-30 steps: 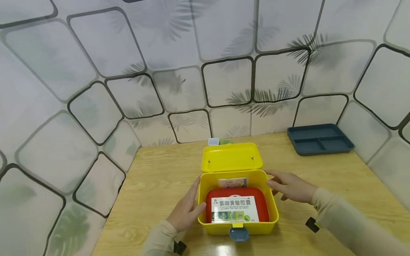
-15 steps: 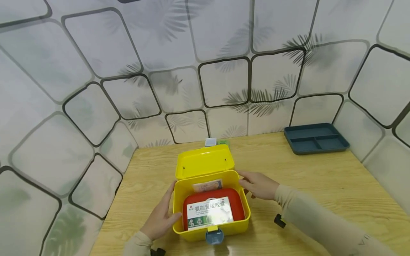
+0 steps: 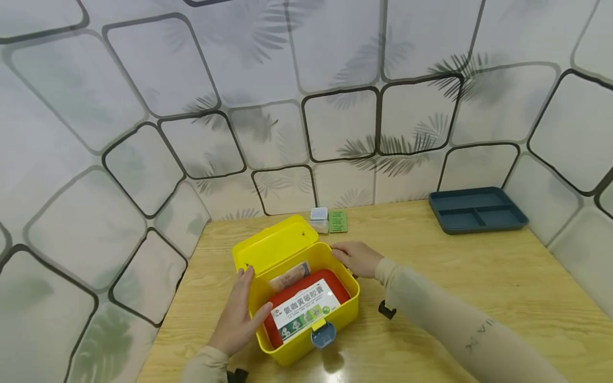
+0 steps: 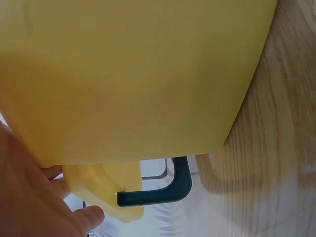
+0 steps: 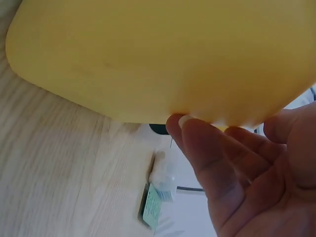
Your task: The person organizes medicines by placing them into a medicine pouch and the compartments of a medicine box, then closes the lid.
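A yellow plastic storage box (image 3: 330, 319) stands on the table, turned at an angle, its lid (image 3: 275, 244) folded back and its blue latch (image 3: 323, 335) hanging in front. Inside lie a red case (image 3: 335, 284), a white medicine carton (image 3: 306, 306) on top of it and a flat pinkish packet (image 3: 289, 276). My left hand (image 3: 234, 319) rests along the left rim, fingers fairly straight near the hinge, thumb over the edge. With thumb at the rim and bent fingers against the outer wall, my right hand (image 3: 359, 259) holds the back right corner. A dark green handle (image 4: 163, 195) shows in the left wrist view.
A dark blue divided tray (image 3: 479, 210) lies at the back right of the wooden table (image 3: 431, 260). Behind the box, near the patterned wall, are a small white container (image 3: 319, 219) and a green packet (image 3: 337, 222). Wrist cameras (image 3: 387, 309) sit below the sleeves.
Both hands have shifted the yellow box leftward and turned it counter-clockwise. The small container and green packet at the back now show more fully.
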A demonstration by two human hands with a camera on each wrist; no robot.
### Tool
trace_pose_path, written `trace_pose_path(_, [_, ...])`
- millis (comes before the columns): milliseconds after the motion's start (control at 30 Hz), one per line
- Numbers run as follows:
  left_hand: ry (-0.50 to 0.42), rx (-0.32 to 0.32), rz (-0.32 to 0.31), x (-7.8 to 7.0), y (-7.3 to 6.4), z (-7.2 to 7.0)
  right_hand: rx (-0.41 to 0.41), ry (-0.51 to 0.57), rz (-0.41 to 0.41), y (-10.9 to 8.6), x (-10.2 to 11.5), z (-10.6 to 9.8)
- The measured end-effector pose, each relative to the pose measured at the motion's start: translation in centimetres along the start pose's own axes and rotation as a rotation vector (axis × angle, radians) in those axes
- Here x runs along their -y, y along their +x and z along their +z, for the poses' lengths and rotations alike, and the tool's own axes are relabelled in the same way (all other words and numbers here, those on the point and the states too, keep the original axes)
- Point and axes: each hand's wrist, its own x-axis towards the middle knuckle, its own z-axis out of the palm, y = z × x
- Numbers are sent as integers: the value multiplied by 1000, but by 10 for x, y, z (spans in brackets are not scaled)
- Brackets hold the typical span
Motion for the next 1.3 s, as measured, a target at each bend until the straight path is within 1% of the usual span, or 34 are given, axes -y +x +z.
trace_pose_path(67, [17, -5, 1, -1, 2, 1, -3, -3, 11, 4, -1, -2])
trace_pose_path(200, [35, -16, 6, -1, 6, 2, -3, -4, 5, 10, 0, -6])
trace_pose_path(300, [50, -25, 29, 0, 9, 3, -16, -13, 0, 14, 1, -6])
trace_pose_path(433, [66, -42, 54, 7, 14, 2, -39, -23, 17, 20, 3, -3])
trace_pose_path(633, [55, -74, 71, 20, 17, -2, -58, -20, 21, 27, 10, 4])
trace_pose_path(833, [51, -60, 53, 24, 18, -4, -68, -15, 45, 29, 12, 8])
trace_pose_path(933, [56, -60, 49, 23, 19, -5, -65, 31, 53, 30, 8, 7])
trace_pose_path(1033, [69, -61, 43, 21, 19, -6, -84, 73, 60, 27, -2, 0])
trace_pose_path(1100, [83, -58, 29, 19, 17, -7, -114, 63, 60, 22, -14, -9])
trace_pose_path(1200, [113, -47, 5, 14, 12, -9, -181, -33, 42, 13, -43, -34])
trace_pose_path(1300, [153, -26, -13, 9, 6, -11, -250, -145, 72, -1, -81, -66])
